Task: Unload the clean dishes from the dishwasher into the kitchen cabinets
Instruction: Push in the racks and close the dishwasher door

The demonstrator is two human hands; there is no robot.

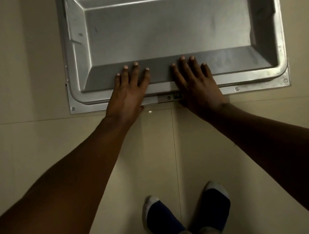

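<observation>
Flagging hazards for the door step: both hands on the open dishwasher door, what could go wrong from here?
1. Both the left hand and the right hand lie flat across the near edge of the dishwasher door, fingers on the inner panel. If the door swings shut, fingers could be pinched at the latch edge.
2. The feet stand just short of that edge, so a dropped door might hit shins or toes.
3. Leaning weight on the door could strain its hinges.

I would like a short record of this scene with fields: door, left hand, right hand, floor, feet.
door: dishwasher door lowered flat, metal inner side facing up
left hand: left hand flat on the door's near edge, fingers spread
right hand: right hand flat beside it, apart
floor: beige tile floor
feet: dark socks with pale toes
</observation>
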